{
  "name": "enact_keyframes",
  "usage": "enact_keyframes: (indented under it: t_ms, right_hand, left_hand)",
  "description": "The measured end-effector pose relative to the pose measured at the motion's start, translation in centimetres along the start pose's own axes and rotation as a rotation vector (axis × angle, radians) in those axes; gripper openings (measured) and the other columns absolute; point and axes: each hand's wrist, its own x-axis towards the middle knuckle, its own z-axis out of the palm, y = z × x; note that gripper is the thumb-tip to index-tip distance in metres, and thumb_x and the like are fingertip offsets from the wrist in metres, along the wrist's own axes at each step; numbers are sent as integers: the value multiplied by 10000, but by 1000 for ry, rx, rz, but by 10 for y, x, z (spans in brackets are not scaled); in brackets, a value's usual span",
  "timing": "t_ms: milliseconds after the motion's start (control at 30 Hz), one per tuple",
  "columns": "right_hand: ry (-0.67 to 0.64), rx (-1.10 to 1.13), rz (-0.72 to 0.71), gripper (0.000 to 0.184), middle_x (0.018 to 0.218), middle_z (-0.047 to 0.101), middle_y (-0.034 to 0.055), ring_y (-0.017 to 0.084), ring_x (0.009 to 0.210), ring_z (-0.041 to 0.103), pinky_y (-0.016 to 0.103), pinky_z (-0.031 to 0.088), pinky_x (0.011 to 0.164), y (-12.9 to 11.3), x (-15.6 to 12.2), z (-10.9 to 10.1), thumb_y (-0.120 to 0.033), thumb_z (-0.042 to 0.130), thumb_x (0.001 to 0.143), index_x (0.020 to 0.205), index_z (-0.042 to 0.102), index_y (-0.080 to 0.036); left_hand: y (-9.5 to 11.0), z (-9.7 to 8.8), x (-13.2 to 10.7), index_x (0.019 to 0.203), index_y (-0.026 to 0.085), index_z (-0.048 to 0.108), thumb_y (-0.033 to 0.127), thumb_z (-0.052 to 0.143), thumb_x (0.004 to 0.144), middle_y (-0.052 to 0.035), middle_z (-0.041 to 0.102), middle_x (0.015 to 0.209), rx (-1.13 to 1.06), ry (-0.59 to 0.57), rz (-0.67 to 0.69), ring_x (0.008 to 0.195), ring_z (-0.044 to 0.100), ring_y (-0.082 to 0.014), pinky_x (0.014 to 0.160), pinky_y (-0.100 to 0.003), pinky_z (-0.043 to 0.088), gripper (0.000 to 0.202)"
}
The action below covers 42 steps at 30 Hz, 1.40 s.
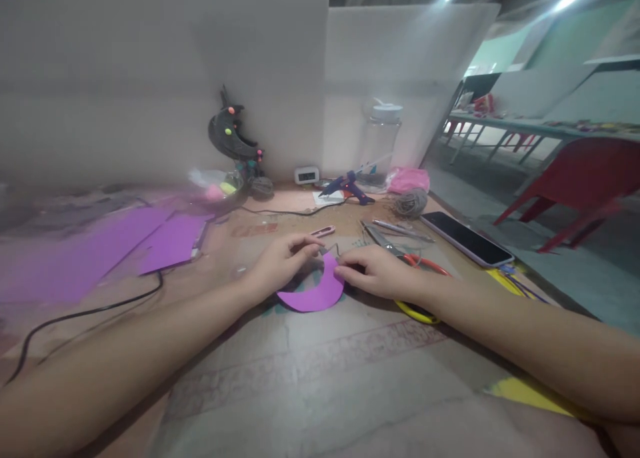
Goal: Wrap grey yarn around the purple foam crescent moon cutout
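A purple paper crescent (pixel 316 297) lies in front of me with its curve towards me. My left hand (pixel 293 255) is closed in a pinch at its upper tip, where a small dark grey bit shows that I cannot make out. My right hand (pixel 373 268) pinches the crescent's right outer edge between thumb and fingers. Close beyond my right hand lie scissors (pixel 383 237) with orange handles, partly hidden by my wrist. A yellow handle (pixel 417 313) shows under my right forearm. Just past my left fingertips is a small pinkish tool (pixel 323 231).
Purple paper sheets (pixel 100 255) and a black cord (pixel 95 310) lie left. At the back are a black crescent ornament (pixel 231 133), a digital clock (pixel 307 175), a blue glue gun (pixel 347 186), grey yarn (pixel 410 203) and a clear jar (pixel 383 138). A phone (pixel 467 238) rests right.
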Motion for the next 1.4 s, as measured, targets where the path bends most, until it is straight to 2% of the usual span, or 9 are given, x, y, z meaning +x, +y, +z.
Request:
enact_keyframes:
  t_ms: [367, 533, 667, 767, 867, 933, 1133, 1233, 1400]
  right_hand:
    - [24, -35, -15, 299, 610, 449, -38, 92, 590, 424, 228, 307, 586, 3, 1, 2, -324, 478, 934, 680, 516, -171]
    - [28, -18, 2, 333, 592, 459, -38, 95, 580, 432, 234, 313, 583, -1, 0, 1, -346, 466, 946, 662, 498, -176]
    - [300, 65, 129, 351, 603, 467, -34, 105, 585, 447, 241, 337, 569, -5, -1, -2, -415, 456, 953, 684, 464, -190]
    - [432, 258, 157, 220, 786, 568, -8, 96, 590, 502, 235, 402, 555, -2, 0, -1, -407, 536, 917, 890, 509, -191]
    - [302, 471, 124, 329, 1184, 596, 81, 84, 632, 577, 253, 491, 584, 1, 1, 2, -307, 581, 888, 1183, 473, -206]
    - [225, 534, 111, 386, 1312, 552, 107, 89, 693, 605, 267, 527, 635, 3, 1, 4, -257, 568, 889, 1257, 460, -220]
    - [151, 468, 88, 331, 1064, 649, 77, 140, 821, 612, 294, 528, 714, 3, 2, 2, -274, 600, 873, 1189, 554, -186]
    - [147, 418, 144, 293, 876, 640, 28, 132, 747, 600, 271, 494, 664, 1, 3, 2, -310, 615, 856, 1120, 594, -183]
    - [198, 373, 235, 173, 754, 638, 9, 119, 635, 566, 254, 450, 586, -3, 4, 2, -324, 596, 844, 919, 613, -168]
  left_hand:
    - [-5, 1, 3, 1001, 180, 677, 401, 564, 883, -40, 708, 894, -46, 28, -29, 677, 613, -141, 602, -245, 453, 275]
    - [-9, 2, 5, 888, 165, 640, 453, 612, 855, -28, 674, 773, -174, 12, -48, 625, 596, -128, 573, -240, 447, 291]
    - [-9, 3, 3, 867, 153, 619, 446, 629, 849, -28, 661, 756, -254, -75, -47, 590, 565, -108, 553, -226, 431, 293]
    - [-8, 4, 1, 892, 164, 607, 446, 619, 857, -28, 657, 754, -267, -129, -56, 551, 540, -101, 515, -216, 412, 284]
    - [-7, 4, -1, 903, 178, 604, 457, 602, 869, -15, 636, 718, -233, -141, -68, 528, 526, -97, 495, -209, 403, 281]
    - [-6, 4, -2, 901, 181, 608, 463, 593, 873, -9, 623, 701, -213, -145, -69, 531, 533, -99, 494, -209, 409, 284]
    - [0, 3, -2, 892, 173, 624, 437, 604, 862, -16, 637, 740, -190, -134, -64, 554, 560, -101, 500, -210, 423, 266]
    - [0, 3, -2, 889, 177, 611, 429, 605, 860, -16, 644, 737, -207, -144, -67, 553, 567, -105, 501, -213, 426, 254]
    - [-3, 3, -1, 869, 174, 597, 427, 600, 866, -16, 638, 720, -206, -153, -57, 558, 555, -105, 506, -211, 416, 254]
